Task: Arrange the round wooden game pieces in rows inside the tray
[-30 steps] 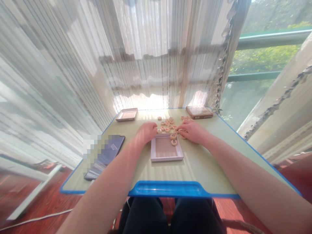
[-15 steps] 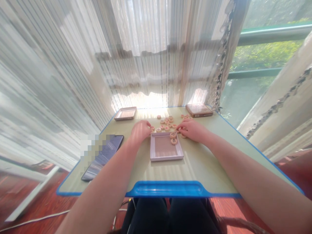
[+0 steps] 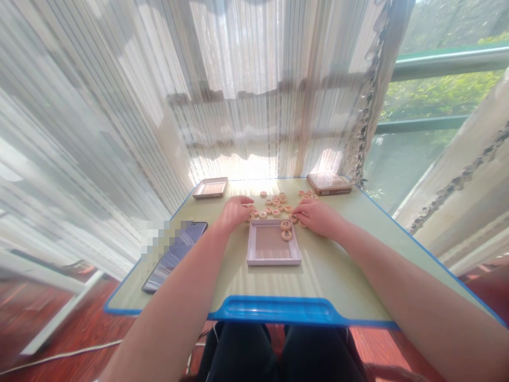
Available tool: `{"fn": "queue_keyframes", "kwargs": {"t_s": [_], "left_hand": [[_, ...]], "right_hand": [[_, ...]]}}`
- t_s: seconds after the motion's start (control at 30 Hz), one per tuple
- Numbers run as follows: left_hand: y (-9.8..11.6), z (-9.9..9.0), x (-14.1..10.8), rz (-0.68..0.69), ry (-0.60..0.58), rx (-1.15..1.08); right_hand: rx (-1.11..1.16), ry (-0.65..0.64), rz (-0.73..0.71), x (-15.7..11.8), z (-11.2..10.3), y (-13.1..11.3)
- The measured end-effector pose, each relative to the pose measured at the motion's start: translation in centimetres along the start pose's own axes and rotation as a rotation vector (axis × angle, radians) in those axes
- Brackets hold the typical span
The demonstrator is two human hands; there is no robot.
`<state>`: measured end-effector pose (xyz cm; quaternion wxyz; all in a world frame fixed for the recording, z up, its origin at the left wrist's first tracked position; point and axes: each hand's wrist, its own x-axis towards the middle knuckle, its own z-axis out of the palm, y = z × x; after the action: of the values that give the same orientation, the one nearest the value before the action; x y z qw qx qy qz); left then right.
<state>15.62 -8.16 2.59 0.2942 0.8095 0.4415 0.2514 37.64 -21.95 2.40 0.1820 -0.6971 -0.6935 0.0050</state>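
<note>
A shallow white box lies on the table, with two round wooden pieces stacked or overlapping in its back right corner. Beyond the box, several round pieces with red or dark characters are scattered. My left hand is at the left end of these pieces, fingers curved and apart, touching or close to the nearest ones. My right hand is by the box's back right corner, its fingertips closed at a dark-marked piece. Some pieces are partly hidden behind the right hand.
A tablet-like device lies at the left of the table. A shallow lid or tray sits at the back left, a flat box at the back right. A blue handle-like edge runs along the front.
The view has shifted slightly. My right hand has drawn back a little to the right, showing more of the dark-marked piece at its fingertips. My left hand stays beside the pieces.
</note>
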Motion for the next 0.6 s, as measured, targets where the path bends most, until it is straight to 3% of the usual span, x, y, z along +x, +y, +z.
{"fn": "queue_keyframes", "kwargs": {"t_s": [0.17, 0.23, 0.37, 0.6], "left_hand": [[-0.1, -0.4, -0.2, 0.12, -0.087, 0.167], [-0.4, -0.3, 0.0, 0.072, -0.123, 0.135], [-1.1, 0.1, 0.5, -0.048, -0.08, 0.004], [-0.9, 0.3, 0.6, -0.119, -0.017, -0.047]], "right_hand": [[-0.007, -0.001, 0.013, -0.1, -0.1, -0.1], [-0.002, -0.014, 0.008, 0.0, -0.1, 0.0], [-0.005, -0.017, 0.042, 0.1, 0.1, 0.1], [-0.039, -0.039, 0.03, -0.1, -0.2, -0.4]]}}
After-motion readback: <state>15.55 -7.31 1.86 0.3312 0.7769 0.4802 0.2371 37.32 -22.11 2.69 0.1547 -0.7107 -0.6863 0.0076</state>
